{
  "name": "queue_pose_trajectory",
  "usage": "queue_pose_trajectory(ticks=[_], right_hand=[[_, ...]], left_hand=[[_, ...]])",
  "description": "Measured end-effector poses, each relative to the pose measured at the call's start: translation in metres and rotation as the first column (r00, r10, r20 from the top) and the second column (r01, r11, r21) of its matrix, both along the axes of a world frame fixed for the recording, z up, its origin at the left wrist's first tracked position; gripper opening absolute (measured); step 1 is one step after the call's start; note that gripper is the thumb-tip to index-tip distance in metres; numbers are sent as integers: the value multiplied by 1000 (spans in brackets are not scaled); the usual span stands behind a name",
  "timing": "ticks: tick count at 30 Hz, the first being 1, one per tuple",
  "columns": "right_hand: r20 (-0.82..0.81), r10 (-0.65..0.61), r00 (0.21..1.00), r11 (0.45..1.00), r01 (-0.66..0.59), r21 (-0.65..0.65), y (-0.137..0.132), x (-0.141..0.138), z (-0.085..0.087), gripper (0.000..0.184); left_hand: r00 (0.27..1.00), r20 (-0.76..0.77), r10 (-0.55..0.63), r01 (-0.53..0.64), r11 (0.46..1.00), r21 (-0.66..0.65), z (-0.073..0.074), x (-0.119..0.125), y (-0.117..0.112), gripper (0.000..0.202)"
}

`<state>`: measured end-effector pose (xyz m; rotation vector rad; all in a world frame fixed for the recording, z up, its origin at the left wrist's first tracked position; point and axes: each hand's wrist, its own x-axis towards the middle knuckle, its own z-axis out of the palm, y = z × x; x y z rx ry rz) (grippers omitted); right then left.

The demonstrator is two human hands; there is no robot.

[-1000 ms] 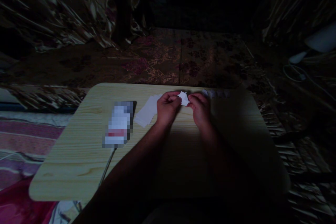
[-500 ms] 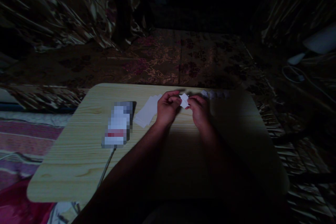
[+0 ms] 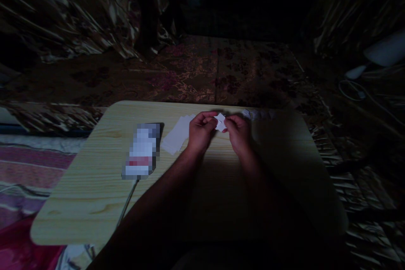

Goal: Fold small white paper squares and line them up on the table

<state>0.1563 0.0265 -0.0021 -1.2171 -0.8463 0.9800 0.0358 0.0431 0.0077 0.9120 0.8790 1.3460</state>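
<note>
A small white folded piece of paper (image 3: 220, 121) is held up between both hands above the far side of the table. My left hand (image 3: 201, 130) pinches its left edge between thumb and fingers. On the right edge, the thumb and fingers of my right hand (image 3: 238, 131) are closed. Creases and pointed corners show on the paper's face. Beside my left hand lies a fanned stack of white paper strips (image 3: 176, 137), partly covered by that hand. Several small folded paper pieces (image 3: 257, 114) sit in a row in the shadow beyond my right hand.
A phone-like device (image 3: 141, 149), blurred by pixelation, lies on the wooden table (image 3: 85, 177) at left, its cable (image 3: 128, 202) running to the near edge. Patterned cloth (image 3: 190, 71) covers the surface behind. A white lamp-like object (image 3: 384, 50) stands at far right.
The folded paper has shifted slightly left and turned a little, with both hands still pinching it. My right hand has moved slightly left. The strips and device stay put.
</note>
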Motion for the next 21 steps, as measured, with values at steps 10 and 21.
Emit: queue_pose_trajectory(ticks=[10, 21], right_hand=[[-3, 22, 1000, 1000, -22, 11, 0, 1, -5, 18], [47, -31, 998, 998, 28, 57, -4, -4, 3, 17]], left_hand=[[1000, -27, 5, -5, 1000, 6, 0, 0, -1, 29], [1000, 2, 27, -27, 999, 22, -2, 1, 0, 31]])
